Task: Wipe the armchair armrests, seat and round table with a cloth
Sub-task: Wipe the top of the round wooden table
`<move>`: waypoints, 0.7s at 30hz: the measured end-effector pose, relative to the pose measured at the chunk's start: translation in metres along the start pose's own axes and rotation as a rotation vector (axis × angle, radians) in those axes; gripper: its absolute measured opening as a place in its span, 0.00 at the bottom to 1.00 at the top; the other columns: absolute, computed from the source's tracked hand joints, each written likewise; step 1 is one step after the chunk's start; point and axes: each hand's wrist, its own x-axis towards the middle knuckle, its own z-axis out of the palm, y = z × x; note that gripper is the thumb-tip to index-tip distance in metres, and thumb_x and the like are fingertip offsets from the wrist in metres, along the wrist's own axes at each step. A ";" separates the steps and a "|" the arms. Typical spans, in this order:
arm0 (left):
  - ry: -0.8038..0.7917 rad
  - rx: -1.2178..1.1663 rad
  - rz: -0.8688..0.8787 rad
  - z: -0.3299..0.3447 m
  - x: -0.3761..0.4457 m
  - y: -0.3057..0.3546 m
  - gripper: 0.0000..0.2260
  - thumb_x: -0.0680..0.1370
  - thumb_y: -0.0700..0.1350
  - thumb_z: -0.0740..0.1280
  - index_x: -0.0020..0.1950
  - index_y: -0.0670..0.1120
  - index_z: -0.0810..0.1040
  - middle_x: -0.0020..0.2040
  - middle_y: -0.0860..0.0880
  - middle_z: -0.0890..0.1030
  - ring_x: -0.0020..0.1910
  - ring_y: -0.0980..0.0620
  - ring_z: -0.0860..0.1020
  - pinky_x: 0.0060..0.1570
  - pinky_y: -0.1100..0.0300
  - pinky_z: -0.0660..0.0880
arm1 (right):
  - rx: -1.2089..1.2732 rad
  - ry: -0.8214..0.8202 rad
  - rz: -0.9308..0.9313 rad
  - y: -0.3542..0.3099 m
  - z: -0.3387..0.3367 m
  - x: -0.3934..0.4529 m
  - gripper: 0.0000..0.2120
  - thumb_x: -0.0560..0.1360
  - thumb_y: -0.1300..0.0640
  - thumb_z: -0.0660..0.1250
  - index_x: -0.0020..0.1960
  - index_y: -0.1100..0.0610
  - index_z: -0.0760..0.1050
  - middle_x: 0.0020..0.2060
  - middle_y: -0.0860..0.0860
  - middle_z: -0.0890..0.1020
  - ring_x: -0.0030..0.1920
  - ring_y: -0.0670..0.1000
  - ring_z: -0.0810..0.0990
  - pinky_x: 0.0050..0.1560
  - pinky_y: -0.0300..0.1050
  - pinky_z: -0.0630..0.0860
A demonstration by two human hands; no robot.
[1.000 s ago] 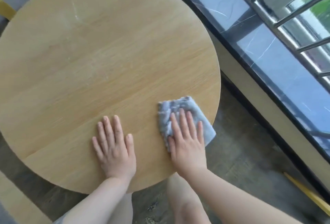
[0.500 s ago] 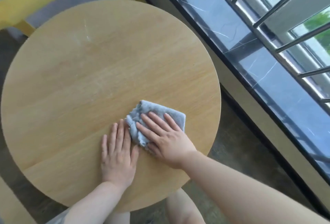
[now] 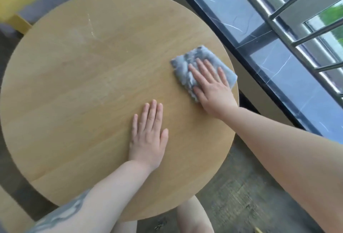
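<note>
The right hand (image 3: 213, 90) presses flat, fingers straight, on the cloth (image 3: 202, 65) at the table's (image 3: 74, 93) window-side edge, while the left hand (image 3: 148, 136) rests flat and released on bare wood nearer the person.

Since 0.5 s ago the right hand (image 3: 213, 88) has slid the grey cloth (image 3: 202, 65) away from the left hand (image 3: 148, 136), out to the right edge of the round table (image 3: 74, 93). The 2 hands, then nearly touching, now lie well apart. The cloth, 1.0 s ago near the front right rim, now sits farther back.
</note>
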 end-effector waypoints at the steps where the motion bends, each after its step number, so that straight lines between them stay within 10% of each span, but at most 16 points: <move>1: -0.007 -0.003 0.008 -0.001 0.002 0.000 0.29 0.79 0.53 0.46 0.79 0.47 0.45 0.78 0.51 0.45 0.77 0.53 0.42 0.73 0.52 0.38 | 0.068 0.069 0.242 0.003 0.001 -0.003 0.27 0.82 0.49 0.48 0.78 0.45 0.44 0.78 0.46 0.46 0.77 0.47 0.40 0.76 0.53 0.38; 4: -0.020 -0.010 0.026 -0.003 0.003 -0.004 0.28 0.80 0.54 0.45 0.78 0.48 0.43 0.78 0.52 0.42 0.77 0.53 0.40 0.73 0.53 0.36 | 0.110 0.135 0.568 -0.039 0.021 -0.044 0.27 0.82 0.49 0.45 0.79 0.48 0.41 0.78 0.48 0.41 0.76 0.48 0.37 0.75 0.53 0.36; 10: -0.018 -0.020 0.007 -0.008 -0.019 -0.022 0.28 0.79 0.52 0.51 0.78 0.47 0.51 0.78 0.50 0.51 0.77 0.52 0.48 0.73 0.53 0.44 | -0.089 -0.026 -0.211 -0.052 0.026 -0.043 0.27 0.80 0.46 0.49 0.78 0.47 0.49 0.78 0.47 0.51 0.77 0.48 0.45 0.75 0.52 0.41; 15: -0.094 0.022 0.037 -0.011 -0.055 -0.047 0.28 0.81 0.54 0.48 0.79 0.51 0.44 0.79 0.53 0.46 0.77 0.55 0.43 0.73 0.55 0.42 | 0.074 0.110 0.538 -0.057 0.034 -0.089 0.28 0.82 0.49 0.46 0.79 0.48 0.39 0.78 0.49 0.43 0.77 0.48 0.38 0.75 0.55 0.39; 21: -0.102 0.025 0.049 -0.015 -0.068 -0.063 0.27 0.78 0.53 0.55 0.74 0.41 0.63 0.75 0.45 0.64 0.75 0.51 0.56 0.72 0.53 0.51 | -0.093 -0.090 -0.431 -0.119 0.053 -0.077 0.28 0.80 0.46 0.51 0.78 0.49 0.54 0.77 0.48 0.55 0.77 0.49 0.50 0.74 0.53 0.48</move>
